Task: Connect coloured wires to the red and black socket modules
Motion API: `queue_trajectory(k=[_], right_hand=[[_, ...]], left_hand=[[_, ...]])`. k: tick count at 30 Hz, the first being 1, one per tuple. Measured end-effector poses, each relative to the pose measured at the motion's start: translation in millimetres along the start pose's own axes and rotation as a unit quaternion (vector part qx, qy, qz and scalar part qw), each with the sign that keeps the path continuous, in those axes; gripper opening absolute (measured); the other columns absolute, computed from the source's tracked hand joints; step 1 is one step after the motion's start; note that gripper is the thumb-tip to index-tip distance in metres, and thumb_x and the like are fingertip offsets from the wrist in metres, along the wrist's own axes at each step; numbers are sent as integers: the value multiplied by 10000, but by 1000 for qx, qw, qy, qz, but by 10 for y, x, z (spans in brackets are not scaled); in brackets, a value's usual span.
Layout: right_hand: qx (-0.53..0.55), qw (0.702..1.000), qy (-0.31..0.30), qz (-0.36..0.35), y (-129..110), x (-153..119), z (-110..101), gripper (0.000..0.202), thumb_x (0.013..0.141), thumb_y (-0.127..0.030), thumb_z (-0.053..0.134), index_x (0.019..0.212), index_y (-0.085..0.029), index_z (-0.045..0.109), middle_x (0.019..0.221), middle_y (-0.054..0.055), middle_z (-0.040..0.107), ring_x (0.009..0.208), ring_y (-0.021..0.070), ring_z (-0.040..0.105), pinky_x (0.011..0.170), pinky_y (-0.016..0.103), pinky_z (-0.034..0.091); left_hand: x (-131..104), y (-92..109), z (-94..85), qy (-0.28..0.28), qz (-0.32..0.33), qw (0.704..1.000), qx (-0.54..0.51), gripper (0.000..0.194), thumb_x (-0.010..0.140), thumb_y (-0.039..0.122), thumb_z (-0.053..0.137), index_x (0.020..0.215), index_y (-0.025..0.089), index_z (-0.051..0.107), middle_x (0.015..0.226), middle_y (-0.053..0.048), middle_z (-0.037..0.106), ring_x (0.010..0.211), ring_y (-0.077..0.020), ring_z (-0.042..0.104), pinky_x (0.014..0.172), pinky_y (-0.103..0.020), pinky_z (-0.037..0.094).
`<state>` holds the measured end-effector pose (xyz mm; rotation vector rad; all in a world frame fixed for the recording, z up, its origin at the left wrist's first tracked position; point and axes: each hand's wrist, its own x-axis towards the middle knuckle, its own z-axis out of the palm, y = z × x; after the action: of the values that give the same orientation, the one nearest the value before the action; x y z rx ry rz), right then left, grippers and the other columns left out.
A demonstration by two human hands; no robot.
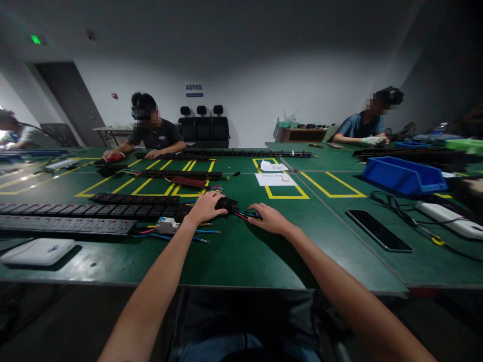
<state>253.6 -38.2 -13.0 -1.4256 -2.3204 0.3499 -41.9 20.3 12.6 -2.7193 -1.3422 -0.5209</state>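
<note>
The person's bare left hand (207, 207) and bare right hand (269, 218) have slim fingers with short-looking nails, too small to make out finely. Each narrows at a smooth wrist and leads into a bare left forearm (154, 281) and a bare right forearm (339, 276), both slender near the wrist and broadening toward the elbow, plain along their visible length. Low in the middle, faded blue fabric (199, 350), denim-like and softly creased, shows over the lap. Above it lies a very dark, nearly black area (245, 311), too dim to tell whether it is clothing or shadow.
</note>
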Motion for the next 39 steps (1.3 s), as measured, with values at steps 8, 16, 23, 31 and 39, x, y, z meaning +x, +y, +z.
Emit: queue_trajectory(k=[8,16,23,31,39], right_hand=[[-7,1000,1,-5,34,11,24,427,990,-475,626,1316,-199,638,1157,116,671,951,232,668,830,334,484],[-3,1000,5,-6,43,14,37,406,988,-459,635,1311,-213,646,1153,114,674,944,226,672,821,329,487],[-3,1000,10,-17,61,15,49,394,988,-458,632,1298,-216,648,1139,107,670,942,223,671,829,329,492],[-13,1000,4,-11,42,10,37,397,999,-460,618,1304,-207,639,1158,110,671,970,228,671,848,329,486],[-16,1000,4,-13,50,15,35,389,1021,-464,588,1303,-203,646,1164,116,672,995,233,670,870,330,483]], left_hand=[[-42,41,59,37,18,999,10,562,839,213,678,1399,196,642,1431,-164,607,1337,-340,567,1142,-508,444],[-5,85,139,41,65,997,-2,642,793,25,542,1405,194,635,1488,-113,621,1441,-277,510,1223,-500,381],[-7,67,137,34,61,998,-6,660,796,29,533,1423,209,631,1439,-99,656,1378,-261,564,1199,-474,412],[-12,74,94,33,66,997,-12,698,767,23,554,1430,227,632,1397,-108,655,1324,-280,578,1148,-473,451],[-17,84,66,19,50,999,-7,720,754,55,585,1444,258,626,1366,-112,631,1290,-305,558,1115,-496,463]])
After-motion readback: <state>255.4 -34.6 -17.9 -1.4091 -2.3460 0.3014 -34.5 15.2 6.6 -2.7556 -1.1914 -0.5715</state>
